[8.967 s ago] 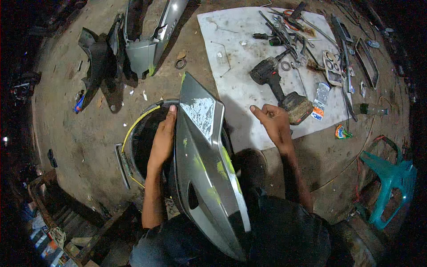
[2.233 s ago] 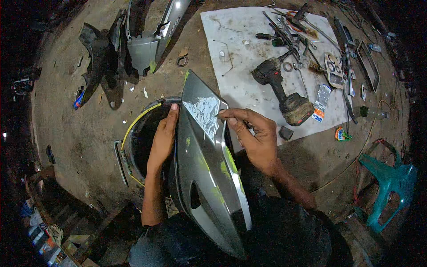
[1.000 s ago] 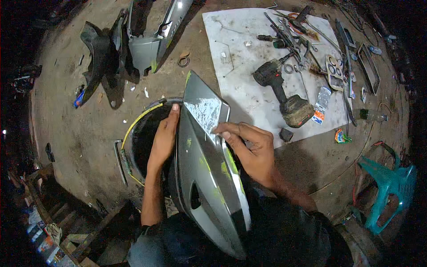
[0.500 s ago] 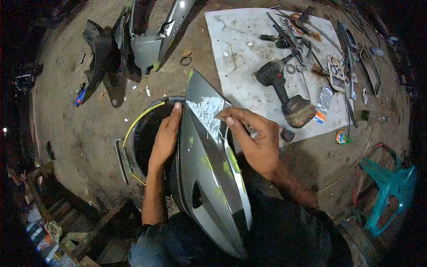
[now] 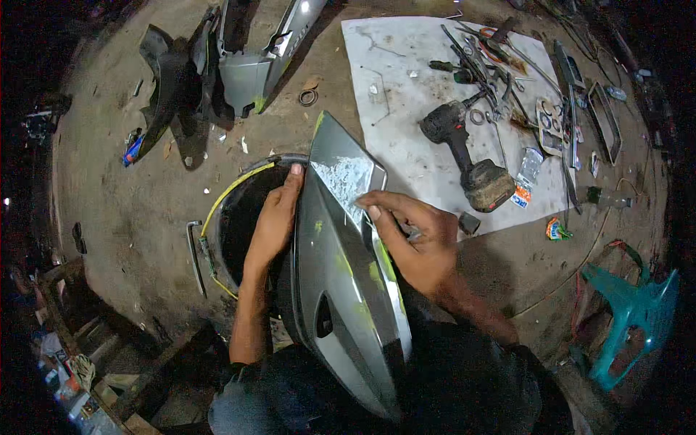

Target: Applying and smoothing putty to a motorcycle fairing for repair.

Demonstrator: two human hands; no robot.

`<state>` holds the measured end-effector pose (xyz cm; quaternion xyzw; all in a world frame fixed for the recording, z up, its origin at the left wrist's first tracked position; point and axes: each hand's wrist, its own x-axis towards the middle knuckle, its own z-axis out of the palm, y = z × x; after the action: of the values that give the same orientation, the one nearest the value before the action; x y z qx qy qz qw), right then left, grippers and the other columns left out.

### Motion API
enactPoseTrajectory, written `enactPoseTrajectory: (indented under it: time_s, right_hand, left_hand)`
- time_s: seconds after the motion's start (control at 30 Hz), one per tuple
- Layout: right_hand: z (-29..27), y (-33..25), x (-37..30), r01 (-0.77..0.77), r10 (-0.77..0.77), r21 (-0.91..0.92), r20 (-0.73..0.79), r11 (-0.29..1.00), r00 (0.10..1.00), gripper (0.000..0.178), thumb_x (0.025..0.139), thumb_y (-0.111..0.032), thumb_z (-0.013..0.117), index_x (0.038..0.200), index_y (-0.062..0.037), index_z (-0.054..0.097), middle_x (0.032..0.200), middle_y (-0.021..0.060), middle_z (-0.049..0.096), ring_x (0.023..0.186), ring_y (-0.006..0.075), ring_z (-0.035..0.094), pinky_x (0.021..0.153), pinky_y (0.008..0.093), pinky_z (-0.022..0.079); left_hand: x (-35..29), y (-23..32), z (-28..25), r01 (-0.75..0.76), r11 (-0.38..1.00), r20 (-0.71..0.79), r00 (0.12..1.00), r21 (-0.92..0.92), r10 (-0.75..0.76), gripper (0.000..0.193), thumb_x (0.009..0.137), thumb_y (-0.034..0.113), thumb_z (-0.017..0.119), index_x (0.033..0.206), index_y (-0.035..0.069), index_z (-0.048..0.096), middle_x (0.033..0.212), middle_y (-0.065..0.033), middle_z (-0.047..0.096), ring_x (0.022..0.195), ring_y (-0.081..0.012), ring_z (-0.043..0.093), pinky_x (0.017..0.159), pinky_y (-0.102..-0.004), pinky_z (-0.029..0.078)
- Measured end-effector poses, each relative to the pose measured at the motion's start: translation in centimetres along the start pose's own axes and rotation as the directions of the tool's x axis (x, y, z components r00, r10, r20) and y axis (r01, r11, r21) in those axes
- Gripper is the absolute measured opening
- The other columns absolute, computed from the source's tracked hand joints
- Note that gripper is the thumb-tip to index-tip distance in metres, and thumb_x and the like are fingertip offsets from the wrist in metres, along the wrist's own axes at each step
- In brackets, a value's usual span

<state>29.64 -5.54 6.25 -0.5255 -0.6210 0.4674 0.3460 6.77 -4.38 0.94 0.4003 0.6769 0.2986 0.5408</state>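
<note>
A long grey plastic body panel (image 5: pixel 341 275) with yellow-green smears stands tilted across my lap, its pointed end away from me. Near that end is a pale scraped patch (image 5: pixel 342 180). My left hand (image 5: pixel 274 221) grips the panel's left edge, thumb up along the rim. My right hand (image 5: pixel 409 235) rests on the right side of the panel with its fingertips pressed at the edge of the scraped patch. Whether a small tool is between those fingers is hidden.
A black tub with a yellow-trimmed rim (image 5: pixel 239 217) sits behind the panel. A white sheet (image 5: pixel 406 109) carries a cordless drill (image 5: pixel 467 156), screwdrivers and other tools. More grey and black body panels (image 5: pixel 239 58) lie at the back left; a teal plastic stool (image 5: pixel 631 312) at right.
My right hand left the floor beside the drill and came onto the panel, then slid up and down slightly beside the scraped patch. The left hand has stayed on the panel's edge.
</note>
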Motion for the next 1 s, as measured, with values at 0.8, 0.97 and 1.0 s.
enactPoseTrajectory:
  time_s: [0.8, 0.97, 1.0]
  right_hand:
    - [-0.2, -0.7, -0.4, 0.103, -0.104, -0.107, -0.008, 0.989, 0.995, 0.015, 0.099, -0.004, 0.068, 0.114, -0.0038, 0.071, 0.087, 0.0117, 0.072, 0.075, 0.0176, 0.069, 0.070, 0.0325, 0.054]
    - [-0.2, -0.4, -0.5, 0.327, -0.325, -0.274, 0.056, 0.904, 0.944, 0.016, 0.099, -0.003, 0.067, 0.115, -0.0024, 0.070, 0.098, 0.0114, 0.075, 0.079, 0.0248, 0.075, 0.071, 0.0354, 0.058]
    - [-0.2, -0.5, -0.7, 0.248, -0.245, -0.206, 0.041, 0.947, 0.969, 0.016, 0.098, -0.003, 0.068, 0.114, -0.0017, 0.070, 0.099, 0.0115, 0.075, 0.079, 0.0246, 0.075, 0.070, 0.0354, 0.058]
  left_hand:
    - [0.9, -1.5, -0.2, 0.022, 0.994, -0.047, 0.999, 0.111, -0.017, 0.075, 0.108, 0.064, 0.047, 0.078, -0.005, 0.053, 0.069, -0.0044, 0.041, 0.069, -0.0165, 0.040, 0.066, -0.0365, 0.039]
    - [1.1, -2.5, -0.2, 0.022, 0.999, -0.061, 0.998, 0.049, -0.019, 0.077, 0.107, 0.065, 0.047, 0.079, -0.007, 0.054, 0.071, -0.0058, 0.043, 0.071, -0.0196, 0.042, 0.068, -0.0380, 0.039]
    - [1.1, -2.4, -0.2, 0.021, 0.999, -0.061, 0.998, 0.050, -0.018, 0.077, 0.107, 0.065, 0.047, 0.079, -0.007, 0.054, 0.071, -0.0058, 0.043, 0.071, -0.0196, 0.042, 0.068, -0.0380, 0.039]
